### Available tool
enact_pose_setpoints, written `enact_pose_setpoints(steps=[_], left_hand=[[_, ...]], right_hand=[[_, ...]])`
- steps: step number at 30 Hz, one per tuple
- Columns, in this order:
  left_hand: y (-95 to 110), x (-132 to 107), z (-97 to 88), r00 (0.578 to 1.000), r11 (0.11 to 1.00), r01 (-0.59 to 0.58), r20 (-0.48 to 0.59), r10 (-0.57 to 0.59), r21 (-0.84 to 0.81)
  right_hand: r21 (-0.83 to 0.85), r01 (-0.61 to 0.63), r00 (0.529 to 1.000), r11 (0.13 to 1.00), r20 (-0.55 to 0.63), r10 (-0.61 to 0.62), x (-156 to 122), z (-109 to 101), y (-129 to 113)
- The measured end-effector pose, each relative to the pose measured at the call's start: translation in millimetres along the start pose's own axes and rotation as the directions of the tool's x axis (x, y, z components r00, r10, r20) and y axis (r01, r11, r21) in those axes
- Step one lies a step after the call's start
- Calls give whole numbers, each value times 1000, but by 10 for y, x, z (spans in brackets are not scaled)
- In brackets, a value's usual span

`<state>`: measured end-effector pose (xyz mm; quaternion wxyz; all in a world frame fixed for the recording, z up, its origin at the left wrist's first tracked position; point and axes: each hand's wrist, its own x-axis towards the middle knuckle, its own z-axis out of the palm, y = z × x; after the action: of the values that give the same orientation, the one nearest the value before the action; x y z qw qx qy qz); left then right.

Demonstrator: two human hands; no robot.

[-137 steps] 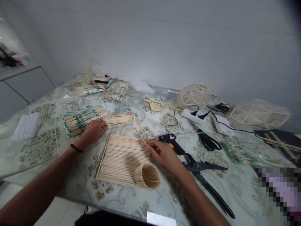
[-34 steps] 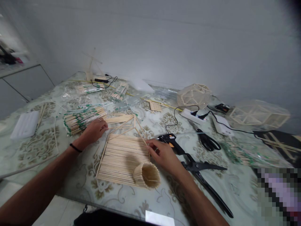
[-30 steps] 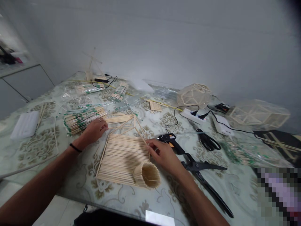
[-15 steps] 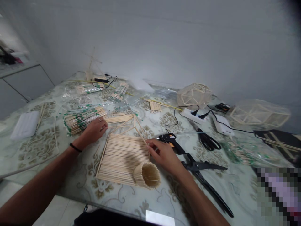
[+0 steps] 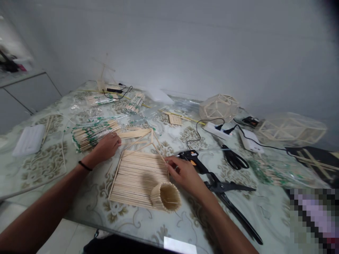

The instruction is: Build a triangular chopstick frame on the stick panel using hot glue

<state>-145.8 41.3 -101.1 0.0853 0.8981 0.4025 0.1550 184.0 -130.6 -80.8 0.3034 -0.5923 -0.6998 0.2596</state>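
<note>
A flat square panel of glued wooden sticks (image 5: 137, 178) lies on the table before me. A triangular stick frame (image 5: 151, 141) rises from its far edge. My left hand (image 5: 106, 147) rests closed at the frame's left corner, fingers pressed on a stick end. At the panel's right corner my right hand (image 5: 182, 173) pinches the frame's right stick. A small round cup made of sticks (image 5: 166, 197) lies on its side at the panel's near right corner.
A black glue gun (image 5: 192, 158) and large black shears (image 5: 230, 201) lie right of my right hand. Black scissors (image 5: 234, 159), a white power strip (image 5: 218, 129), bundles of sticks (image 5: 92, 133) and two stick polyhedra (image 5: 218, 107) surround them. The table's near edge (image 5: 79, 222) is close.
Nothing has visibly changed beyond slight camera drift; both hands keep their hold on the stick frame.
</note>
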Motion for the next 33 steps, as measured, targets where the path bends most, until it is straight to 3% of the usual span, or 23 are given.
enact_pose_setpoints(steps=[16,23,29,33], left_hand=[[-44,-31,58,994,997,72,-79,-74,-26],[62,-30,-30,992,990,62,-101,-75,-128],[369,-150,-289,998,956,-34,32,45,-292],[435,-201,-322,983,949,4,174,54,-314]], right_hand=[[31,-14,1000,999,19,14,4,-7,22],[46,-19,999,999,27,18,-28,-223,-32],[29,-60,998,998,22,59,-94,-385,-82],[39,-84,996,996,16,84,-58,-318,-95]])
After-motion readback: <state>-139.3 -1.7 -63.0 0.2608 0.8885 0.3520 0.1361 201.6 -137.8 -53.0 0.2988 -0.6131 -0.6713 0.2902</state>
